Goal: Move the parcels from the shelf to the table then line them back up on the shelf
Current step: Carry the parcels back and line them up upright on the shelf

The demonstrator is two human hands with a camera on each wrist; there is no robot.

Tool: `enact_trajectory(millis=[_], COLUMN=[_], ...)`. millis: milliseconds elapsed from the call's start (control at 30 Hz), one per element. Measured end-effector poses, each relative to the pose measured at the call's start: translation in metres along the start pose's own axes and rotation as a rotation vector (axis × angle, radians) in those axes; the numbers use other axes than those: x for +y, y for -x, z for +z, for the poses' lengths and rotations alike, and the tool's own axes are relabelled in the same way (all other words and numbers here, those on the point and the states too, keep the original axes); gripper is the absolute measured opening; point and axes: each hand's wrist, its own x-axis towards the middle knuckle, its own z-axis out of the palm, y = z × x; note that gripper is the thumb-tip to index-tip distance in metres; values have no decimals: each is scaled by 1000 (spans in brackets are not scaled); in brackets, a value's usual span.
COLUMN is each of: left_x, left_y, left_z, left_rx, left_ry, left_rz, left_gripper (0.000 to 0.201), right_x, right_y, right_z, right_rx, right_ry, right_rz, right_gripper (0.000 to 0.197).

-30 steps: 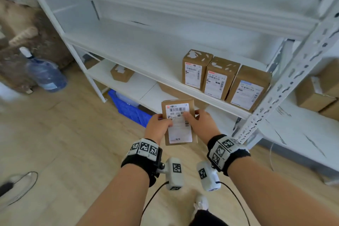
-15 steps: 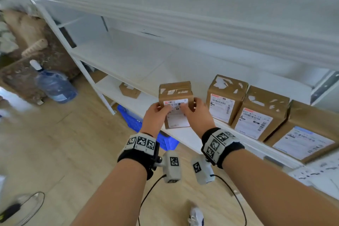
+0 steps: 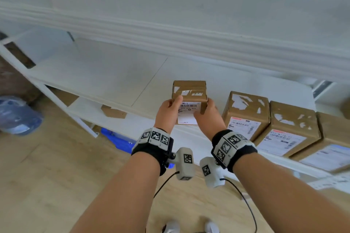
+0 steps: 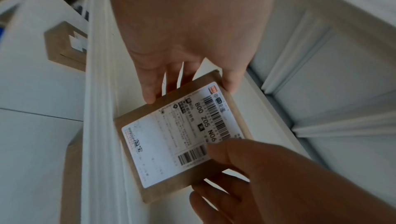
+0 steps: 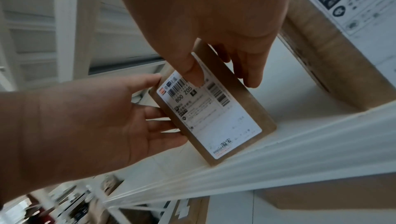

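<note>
White metal shelving (image 3: 106,73) fills the upper half of the head view, with wood flooring (image 3: 47,185) at lower left and a blue water bottle (image 3: 17,115) lying at the left edge. At centre frame, the left hand (image 3: 167,112) and the right hand (image 3: 207,117) clasp a small brown parcel (image 3: 189,92) between them, thumbs on its labelled front and fingers wrapped round its sides. The wrist views show its bottom edge at the shelf's front lip (image 5: 300,143), though whether it has touched down I cannot tell. To the right of it, a row of parcels (image 3: 246,113) already stands upright, labels facing out, running toward the right edge.

To do this step well, I would judge the parcel should be set down flat and upright, label forward like its neighbours, then slid right until it sits just beside the nearest one with its front face in line with theirs. Letting go with both hands together should keep it from tipping. A gap now separates it from the row, so a sideways nudge seems needed.
</note>
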Motion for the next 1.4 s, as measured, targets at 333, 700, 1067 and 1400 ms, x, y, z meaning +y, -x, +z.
enact_trajectory(millis=[333, 700, 1067, 1400], left_x=[22, 24, 27, 24], left_y=[-46, -49, -30, -22], left_z=[-18, 13, 40, 41], left_rx=[-172, -287, -287, -295], left_ry=[-76, -68, -144, -149], left_rz=[68, 140, 148, 165], left_gripper=[80, 42, 61, 57], right_x=[-26, 6, 27, 36], right_y=[3, 30, 33, 37], right_z=[-5, -76, -81, -91], right_rx=[193, 428, 355, 348], right_ry=[50, 328, 423, 440], right_rz=[84, 11, -11, -68], right_gripper=[66, 52, 53, 49])
